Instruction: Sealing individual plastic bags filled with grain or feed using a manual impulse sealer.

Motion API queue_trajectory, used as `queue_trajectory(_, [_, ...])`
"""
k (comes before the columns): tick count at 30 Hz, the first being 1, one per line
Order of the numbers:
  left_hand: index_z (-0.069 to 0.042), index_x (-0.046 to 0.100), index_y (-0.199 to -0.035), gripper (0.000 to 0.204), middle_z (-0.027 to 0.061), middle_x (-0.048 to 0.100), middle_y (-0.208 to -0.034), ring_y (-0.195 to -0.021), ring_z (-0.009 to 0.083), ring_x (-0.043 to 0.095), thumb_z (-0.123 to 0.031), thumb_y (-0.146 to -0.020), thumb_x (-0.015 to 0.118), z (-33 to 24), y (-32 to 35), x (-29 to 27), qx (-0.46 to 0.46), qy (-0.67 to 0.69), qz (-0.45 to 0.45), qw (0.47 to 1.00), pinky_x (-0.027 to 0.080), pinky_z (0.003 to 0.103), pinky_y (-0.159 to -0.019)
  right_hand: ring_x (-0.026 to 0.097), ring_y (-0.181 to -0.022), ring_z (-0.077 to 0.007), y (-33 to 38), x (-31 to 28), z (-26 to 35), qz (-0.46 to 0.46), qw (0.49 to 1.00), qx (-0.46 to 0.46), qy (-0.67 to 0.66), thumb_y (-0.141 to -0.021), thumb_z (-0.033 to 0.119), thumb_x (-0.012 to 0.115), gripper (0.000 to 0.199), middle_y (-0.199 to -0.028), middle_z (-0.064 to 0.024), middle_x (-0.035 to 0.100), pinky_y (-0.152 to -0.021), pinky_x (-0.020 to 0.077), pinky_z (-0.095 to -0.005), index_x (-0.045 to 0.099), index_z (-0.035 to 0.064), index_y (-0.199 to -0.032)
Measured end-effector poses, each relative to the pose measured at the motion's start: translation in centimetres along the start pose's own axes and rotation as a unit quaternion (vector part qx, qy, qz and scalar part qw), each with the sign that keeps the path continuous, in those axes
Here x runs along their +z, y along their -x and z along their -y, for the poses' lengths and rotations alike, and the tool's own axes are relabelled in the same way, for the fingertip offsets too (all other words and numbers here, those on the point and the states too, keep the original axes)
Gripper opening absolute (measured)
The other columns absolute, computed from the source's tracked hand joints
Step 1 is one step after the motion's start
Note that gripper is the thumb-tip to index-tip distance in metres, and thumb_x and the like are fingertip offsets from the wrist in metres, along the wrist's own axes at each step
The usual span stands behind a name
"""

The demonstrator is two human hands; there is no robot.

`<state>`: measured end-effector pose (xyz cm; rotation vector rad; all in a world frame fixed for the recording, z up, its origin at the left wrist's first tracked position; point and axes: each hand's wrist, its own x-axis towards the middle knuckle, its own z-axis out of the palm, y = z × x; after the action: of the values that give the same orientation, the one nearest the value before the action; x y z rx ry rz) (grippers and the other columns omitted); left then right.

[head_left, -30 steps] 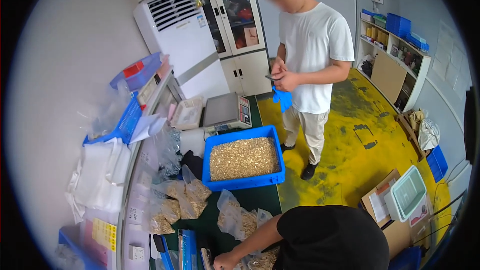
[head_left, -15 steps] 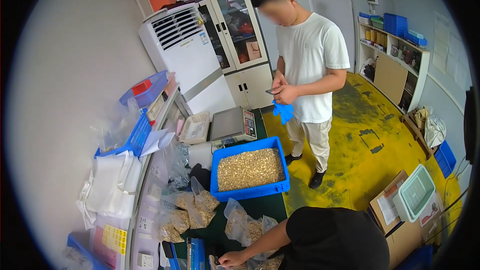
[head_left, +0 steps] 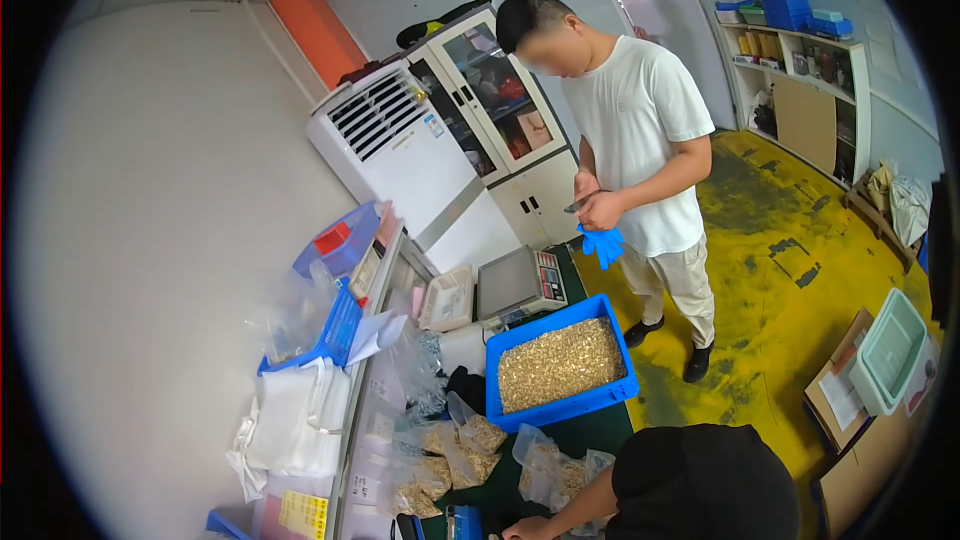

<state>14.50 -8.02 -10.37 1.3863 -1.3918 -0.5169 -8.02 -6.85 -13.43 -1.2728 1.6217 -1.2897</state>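
Note:
My right hand (head_left: 524,530) reaches in at the lower edge, with my black-sleeved right shoulder (head_left: 705,480) behind it. Its fingers look closed, but the frame cuts them off and I cannot make out what they hold. Beside it stands a blue block-like object (head_left: 463,522), and left of that a dark object with blue (head_left: 408,528). Clear bags of small tan pieces (head_left: 465,462) lie just beyond, and another such bag (head_left: 545,468) is near my forearm. My left hand is out of view.
A blue bin (head_left: 625,392) of small golden pieces stands at the table's edge, with a scale (head_left: 515,283) behind it. A person in a white shirt (head_left: 645,130) stands beyond, holding a dark flat object and blue gloves (head_left: 602,247). White bags (head_left: 300,420) hang over the left shelf.
The view has swung left and up, so the scene sits further right and my right hand lies lower at the edge. The person in white keeps the same pose.

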Motion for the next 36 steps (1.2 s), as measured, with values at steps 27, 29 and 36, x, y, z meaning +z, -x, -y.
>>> queue_trajectory(27, [-0.002, 0.062, -0.089, 0.031, 0.0075, 0.06, -0.074, -0.068, 0.0177, 0.057, -0.031, -0.095, 0.051, -0.1, 3.2, 2.6, -0.228, 0.053, -0.012, 0.972, 0.047, 0.031, -0.063, 0.057, -0.051, -0.0138, 0.2, -3.3, 4.3, -0.116, 0.993, 0.026, 0.025, -0.082, 0.002, 0.051, 0.009, -0.062, -0.0034, 0.055, -0.048, 0.0457, -0.0301, 0.055, 0.0085, -0.077])
queue_trajectory(29, [-0.003, 0.057, -0.081, 0.028, 0.0015, 0.053, -0.063, -0.053, 0.0073, 0.052, -0.028, -0.092, 0.06, -2.7, 1.8, 1.1, -0.231, 0.144, -0.007, 0.962, 0.041, 0.024, -0.047, 0.056, -0.05, -0.0113, -0.6, -1.7, 3.9, -0.088, 0.995, 0.038, 0.017, -0.091, 0.011, 0.052, 0.012, -0.06, -0.0026, 0.052, -0.047, 0.044, -0.0273, 0.054, 0.0057, -0.08])
queue_trajectory(36, [-0.003, 0.052, -0.069, 0.035, 0.0058, 0.058, -0.058, -0.047, 0.011, 0.056, -0.029, -0.092, 0.059, -0.8, 2.0, -1.2, -0.31, 0.169, -0.049, 0.934, 0.045, 0.023, -0.044, 0.058, -0.047, -0.0152, -0.5, 1.2, 5.0, -0.032, 0.99, 0.138, -0.004, -0.09, 0.021, 0.057, 0.017, -0.059, -0.0055, 0.057, -0.048, 0.0436, -0.0294, 0.059, 0.0042, -0.086])
